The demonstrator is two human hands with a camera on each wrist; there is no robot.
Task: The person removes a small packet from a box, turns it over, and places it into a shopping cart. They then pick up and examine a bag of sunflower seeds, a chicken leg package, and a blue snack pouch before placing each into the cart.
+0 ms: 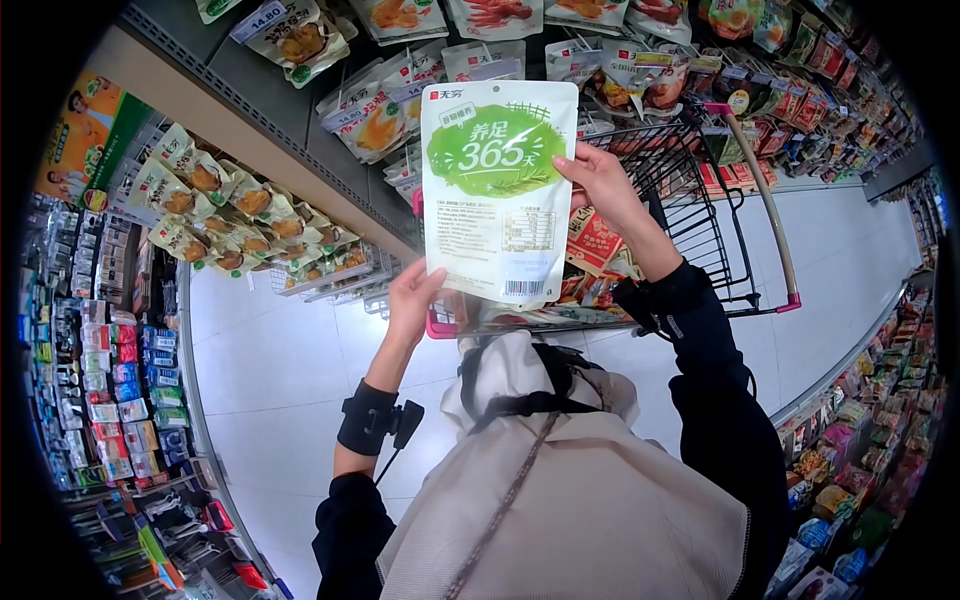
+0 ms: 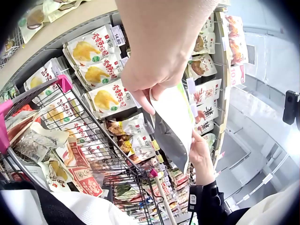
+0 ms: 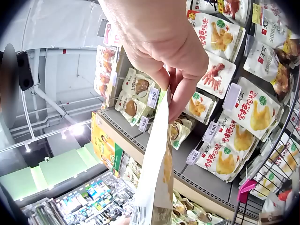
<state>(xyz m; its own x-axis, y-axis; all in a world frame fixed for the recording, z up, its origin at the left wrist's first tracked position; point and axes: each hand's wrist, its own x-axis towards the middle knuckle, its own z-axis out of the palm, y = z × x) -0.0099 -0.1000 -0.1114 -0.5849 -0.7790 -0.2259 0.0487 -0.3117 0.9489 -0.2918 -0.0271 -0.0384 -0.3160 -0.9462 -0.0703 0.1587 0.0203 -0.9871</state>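
Observation:
A white snack pouch (image 1: 470, 225) with a green splash reading 365 is held up, its printed back facing the head camera. My right hand (image 1: 605, 188) pinches its right edge near the upper half. At the lower left corner, my left hand (image 1: 408, 298) pinches the pouch between thumb and fingers. The left wrist view shows the left hand (image 2: 157, 70) gripping the pouch (image 2: 171, 124) edge, with a silvery side below. Seen nearly edge-on in the right wrist view, the pouch (image 3: 157, 159) hangs from the right hand (image 3: 164, 56), thumb and fingers on either side.
A shopping cart (image 1: 740, 200) with pink corners, holding several packages (image 1: 597, 242), stands just beyond the pouch. Shelves of hanging snack pouches (image 1: 365, 115) line the far side. More pouches (image 1: 235, 205) hang at the left, and other racks (image 1: 860, 430) run along the right.

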